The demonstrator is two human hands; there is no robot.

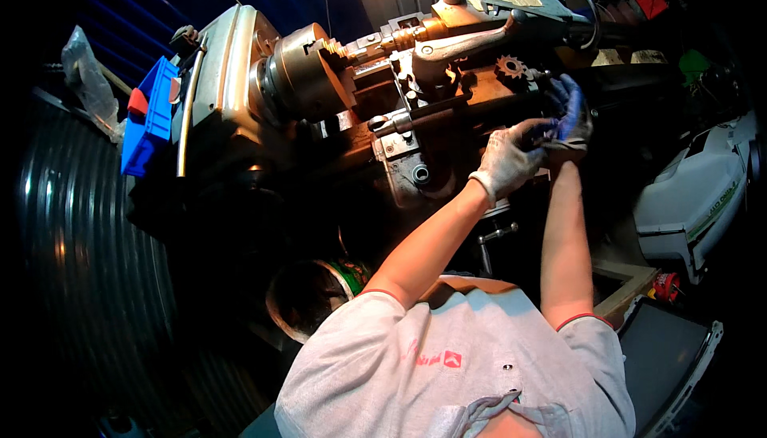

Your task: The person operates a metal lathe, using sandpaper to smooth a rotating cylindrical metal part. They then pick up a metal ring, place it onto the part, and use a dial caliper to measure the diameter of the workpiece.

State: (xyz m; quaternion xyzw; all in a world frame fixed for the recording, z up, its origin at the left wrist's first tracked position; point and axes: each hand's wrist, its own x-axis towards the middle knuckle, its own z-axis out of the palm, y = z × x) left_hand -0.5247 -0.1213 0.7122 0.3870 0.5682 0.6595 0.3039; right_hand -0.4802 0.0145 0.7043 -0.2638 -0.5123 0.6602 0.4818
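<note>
Both gloved hands met at about two o'clock, beside the old brown metal lathe [375,110]. The left hand [509,160], in a grey knit glove, was cupped against the right hand [570,114], in a blue-palmed glove; whether either gripped anything, I could not tell. The small dark toothed gear [509,67] sat just above them. Loose glove fabric could probably snag on its teeth.

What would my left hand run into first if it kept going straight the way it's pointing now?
Your gloved left hand points up and to the right, at your right hand in its blue-palmed glove. It would meet that hand first; they already seem to touch. Past it is dark lathe bodywork, though depth is unclear.
</note>
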